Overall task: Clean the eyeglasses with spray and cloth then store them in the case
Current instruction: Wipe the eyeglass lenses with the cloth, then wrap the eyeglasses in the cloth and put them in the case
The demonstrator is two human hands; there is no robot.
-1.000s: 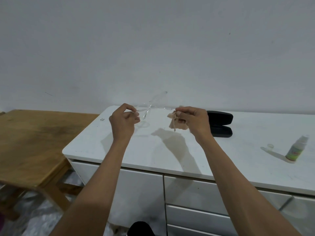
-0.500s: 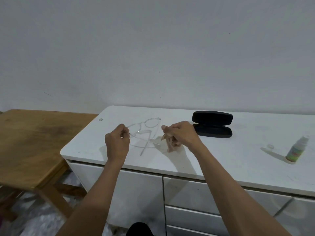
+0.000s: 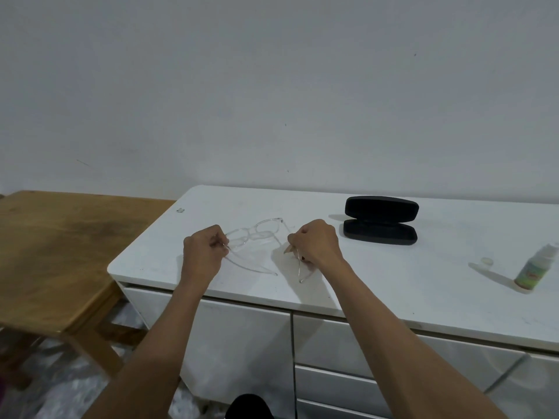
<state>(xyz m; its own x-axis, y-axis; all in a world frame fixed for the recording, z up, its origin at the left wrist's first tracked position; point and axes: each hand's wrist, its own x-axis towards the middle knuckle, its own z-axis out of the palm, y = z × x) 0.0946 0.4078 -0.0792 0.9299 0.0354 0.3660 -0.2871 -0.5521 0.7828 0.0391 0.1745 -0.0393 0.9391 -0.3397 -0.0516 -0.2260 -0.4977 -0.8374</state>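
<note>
The clear-framed eyeglasses are just above the white cabinet top, lenses away from me and both temple arms spread toward me. My left hand pinches the left temple near its hinge. My right hand is closed on the right temple and also holds a small beige cloth, mostly hidden in the fist. The black glasses case lies open to the right of my right hand. The spray bottle stands upright at the far right, its small clear cap beside it.
A wooden table stands lower at the left, next to the cabinet. The cabinet has white drawers below its front edge. A grey wall rises right behind. Crumpled plastic covers the floor at the lower left.
Both hands have lowered the eyeglasses from chest height down to the cabinet top. The frame has turned flat, and the temple arms are now spread apart.
</note>
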